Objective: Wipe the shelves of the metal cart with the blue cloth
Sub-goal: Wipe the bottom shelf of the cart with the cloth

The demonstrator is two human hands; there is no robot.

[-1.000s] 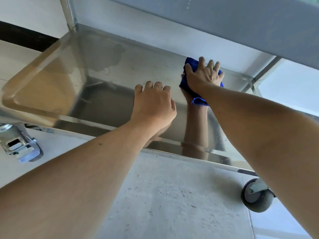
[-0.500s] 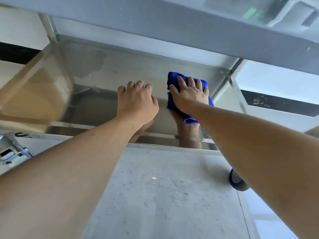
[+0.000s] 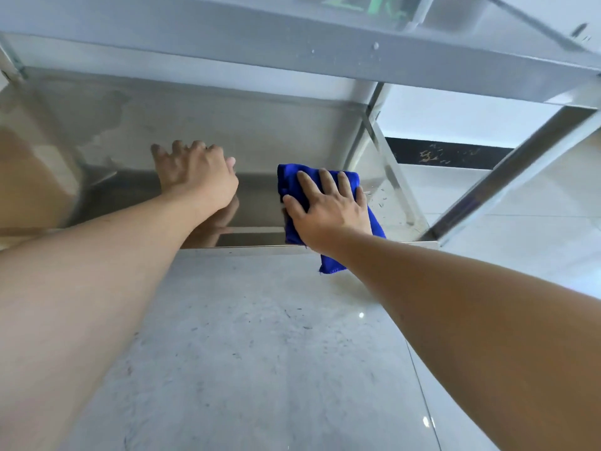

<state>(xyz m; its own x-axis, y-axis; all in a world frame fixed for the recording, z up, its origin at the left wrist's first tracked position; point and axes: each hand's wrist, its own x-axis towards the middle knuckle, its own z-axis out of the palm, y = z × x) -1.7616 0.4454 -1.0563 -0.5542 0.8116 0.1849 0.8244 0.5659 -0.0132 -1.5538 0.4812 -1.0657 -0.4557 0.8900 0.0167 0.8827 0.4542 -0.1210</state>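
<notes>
The metal cart's bottom shelf (image 3: 136, 131) is shiny steel and reflects my arms. The blue cloth (image 3: 289, 180) lies folded on the shelf near its front right corner, one corner hanging over the front rim. My right hand (image 3: 328, 209) presses flat on the cloth with straight, spread fingers. My left hand (image 3: 198, 177) rests on the bare shelf to the left of the cloth, fingers loosely bent, holding nothing.
The upper shelf's edge (image 3: 292, 43) runs low overhead across the top of the view. A cart leg (image 3: 383, 148) stands at the back right and another leg (image 3: 507, 180) slants at the front right. Pale tiled floor (image 3: 260, 353) lies below.
My right hand has dragged the cloth towards the front rim and to the right; its corner now hangs over the rim. My left hand stayed on the shelf. The view has tilted up.
</notes>
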